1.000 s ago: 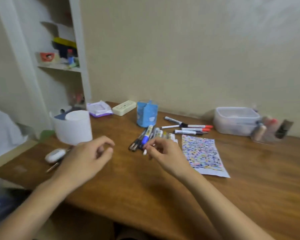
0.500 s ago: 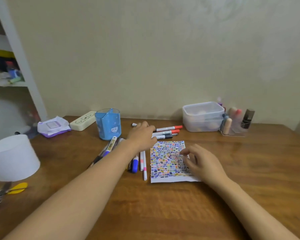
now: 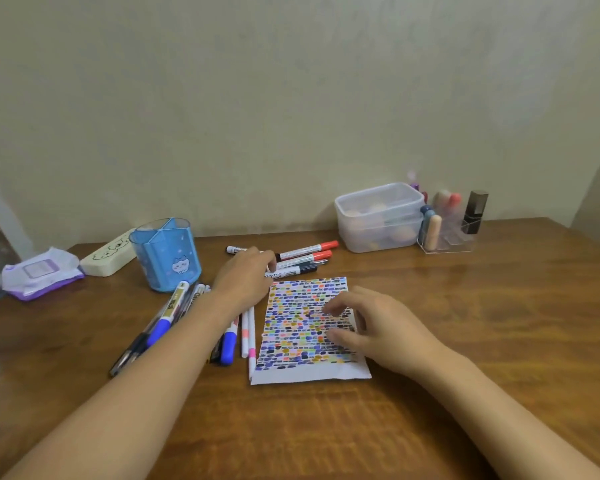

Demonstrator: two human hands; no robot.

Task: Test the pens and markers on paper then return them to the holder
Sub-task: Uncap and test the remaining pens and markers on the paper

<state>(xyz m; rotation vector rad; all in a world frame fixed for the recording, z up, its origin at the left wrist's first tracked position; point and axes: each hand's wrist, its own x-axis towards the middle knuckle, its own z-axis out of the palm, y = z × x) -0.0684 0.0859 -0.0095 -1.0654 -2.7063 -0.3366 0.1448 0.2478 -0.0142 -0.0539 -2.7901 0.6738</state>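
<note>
The left hand (image 3: 246,277) reaches over the far markers (image 3: 303,257), fingers curled onto one, seemingly picking the next to test. The right hand (image 3: 374,325), fingers loosely bent and holding nothing, steadies the paper (image 3: 305,327); the blue holder (image 3: 167,254) stands empty, far left on the surface (image 3: 482,341)

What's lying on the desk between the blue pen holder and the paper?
In the head view, the left forearm crosses that stretch, over loose pens and markers lying between the blue holder and the paper.
</note>
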